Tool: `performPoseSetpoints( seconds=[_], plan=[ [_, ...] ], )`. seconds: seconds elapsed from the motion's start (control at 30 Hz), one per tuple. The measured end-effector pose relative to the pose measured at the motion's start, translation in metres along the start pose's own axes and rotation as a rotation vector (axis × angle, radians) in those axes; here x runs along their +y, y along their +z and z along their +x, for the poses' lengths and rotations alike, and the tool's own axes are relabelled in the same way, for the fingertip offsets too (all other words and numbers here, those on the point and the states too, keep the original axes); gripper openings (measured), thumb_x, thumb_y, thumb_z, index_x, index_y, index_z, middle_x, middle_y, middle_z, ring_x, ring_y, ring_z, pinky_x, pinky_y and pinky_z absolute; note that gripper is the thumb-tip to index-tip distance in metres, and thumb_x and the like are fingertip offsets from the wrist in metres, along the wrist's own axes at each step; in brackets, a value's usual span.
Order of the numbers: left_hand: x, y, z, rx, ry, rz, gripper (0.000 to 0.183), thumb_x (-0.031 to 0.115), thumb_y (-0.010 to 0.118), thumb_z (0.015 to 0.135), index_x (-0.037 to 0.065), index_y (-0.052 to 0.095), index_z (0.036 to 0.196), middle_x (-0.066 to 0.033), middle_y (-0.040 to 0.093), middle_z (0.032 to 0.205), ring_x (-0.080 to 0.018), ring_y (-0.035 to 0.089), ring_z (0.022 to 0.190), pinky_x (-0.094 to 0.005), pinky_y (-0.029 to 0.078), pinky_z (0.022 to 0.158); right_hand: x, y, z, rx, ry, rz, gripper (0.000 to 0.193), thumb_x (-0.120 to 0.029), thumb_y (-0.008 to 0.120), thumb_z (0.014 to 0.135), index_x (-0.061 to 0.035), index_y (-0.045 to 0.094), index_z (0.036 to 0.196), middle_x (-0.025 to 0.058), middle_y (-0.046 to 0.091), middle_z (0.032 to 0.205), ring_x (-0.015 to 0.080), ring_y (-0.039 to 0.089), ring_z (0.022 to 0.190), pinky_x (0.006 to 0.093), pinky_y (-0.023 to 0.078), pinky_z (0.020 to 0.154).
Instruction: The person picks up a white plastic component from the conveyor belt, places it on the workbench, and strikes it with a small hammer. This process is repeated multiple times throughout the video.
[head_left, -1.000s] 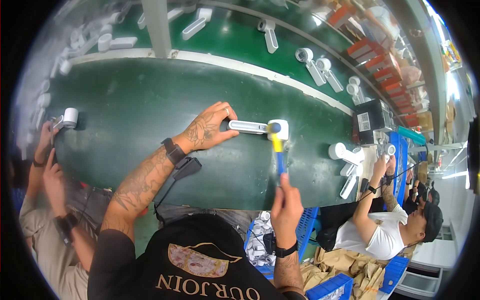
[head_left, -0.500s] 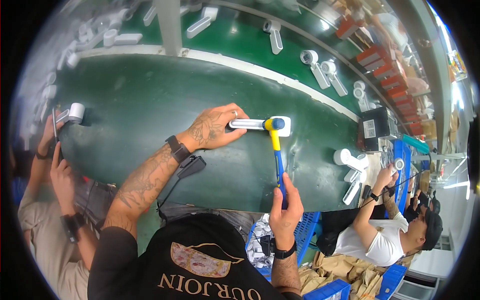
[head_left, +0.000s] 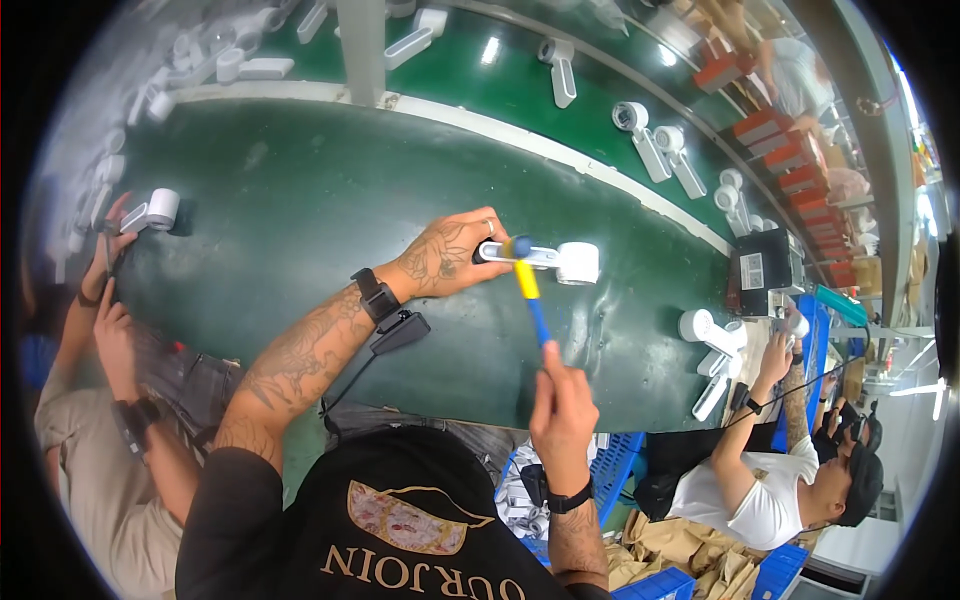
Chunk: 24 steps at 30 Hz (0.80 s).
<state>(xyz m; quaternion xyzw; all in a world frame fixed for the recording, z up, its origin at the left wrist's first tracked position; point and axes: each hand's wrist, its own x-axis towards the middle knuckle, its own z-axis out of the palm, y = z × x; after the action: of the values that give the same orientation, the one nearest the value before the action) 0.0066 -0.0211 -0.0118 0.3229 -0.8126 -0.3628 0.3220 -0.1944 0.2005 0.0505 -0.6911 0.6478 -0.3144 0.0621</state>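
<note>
A white handheld device (head_left: 578, 263), with a round drum head and a long slotted handle, lies on the green table (head_left: 330, 180). My left hand (head_left: 445, 250) grips the far-left end of its handle, fingers wrapped round a dark tip there. In my right hand (head_left: 565, 405) is a small mallet (head_left: 529, 283) with a yellow and blue shaft. The mallet's blurred blue head is over the handle's slotted part, near my left fingers; whether it touches cannot be told.
At the right lie more white devices (head_left: 715, 335) beside a black box (head_left: 765, 270). Beyond the white rail (head_left: 560, 150), several similar devices rest on a green belt (head_left: 490, 85). Co-workers sit at left and right. A blue crate (head_left: 612, 470) is below the table edge.
The mallet head has shifted left, from the device's head end to its handle. The device has rolled, so its drum head shows side-on, and a dark tip shows by my left fingers.
</note>
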Motion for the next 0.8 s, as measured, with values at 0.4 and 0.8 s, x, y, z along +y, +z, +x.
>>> performPoseSetpoints(
  seconds=[0.4,0.8],
  plan=[
    [0.000,-0.005,0.006,0.223,-0.148,-0.021,0.025,0.020,0.088,0.091,0.004,0.076,0.105,-0.0055,0.071,0.099,-0.0161,0.063,0.074,-0.0324,0.053,0.069,0.037,0.009,-0.014,0.068,0.247,0.327,0.043,0.000,0.067,0.108,0.0032,0.063,0.151,0.0113,0.074,0.126,0.0114,0.069,0.095,0.0272,0.057,0.085],
    [-0.073,-0.048,0.201,0.585,-0.246,0.412,0.083,0.055,0.085,0.090,-0.001,0.059,0.144,-0.0239,0.062,0.140,-0.0389,0.065,0.131,-0.0443,0.053,0.112,0.064,0.032,-0.028,0.287,0.357,0.315,0.045,0.002,0.066,0.106,0.0076,0.062,0.150,0.0146,0.075,0.126,0.0124,0.070,0.095,0.0271,0.058,0.085]
  ],
)
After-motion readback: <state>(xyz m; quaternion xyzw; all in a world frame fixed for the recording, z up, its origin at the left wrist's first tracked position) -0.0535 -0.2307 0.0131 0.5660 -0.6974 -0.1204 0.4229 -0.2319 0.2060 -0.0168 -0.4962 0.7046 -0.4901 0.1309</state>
